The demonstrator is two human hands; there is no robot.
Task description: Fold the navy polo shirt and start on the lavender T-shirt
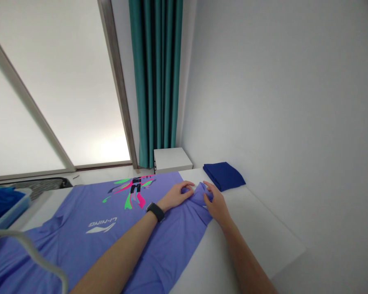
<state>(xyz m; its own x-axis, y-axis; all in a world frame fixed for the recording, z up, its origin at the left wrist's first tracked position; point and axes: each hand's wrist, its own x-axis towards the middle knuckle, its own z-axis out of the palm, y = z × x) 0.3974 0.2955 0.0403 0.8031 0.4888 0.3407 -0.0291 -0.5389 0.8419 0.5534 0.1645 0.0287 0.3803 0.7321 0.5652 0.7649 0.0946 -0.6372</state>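
A violet T-shirt [88, 228] with a white logo and a pink, green and black print lies spread flat on a white surface [251, 228]. My left hand [176, 195], a black watch on its wrist, pinches the shirt's sleeve [199, 195] at the right edge. My right hand [216, 204] grips the same bunched sleeve from the other side. Both hands are closed on the fabric, close together.
A folded dark blue cloth [223, 174] lies just beyond my hands by the white wall. A white cabinet [171, 159] stands below a teal curtain [155, 81]. At the far left is a bin [9, 210] with blue fabric, and a white tube [33, 253] curves nearby.
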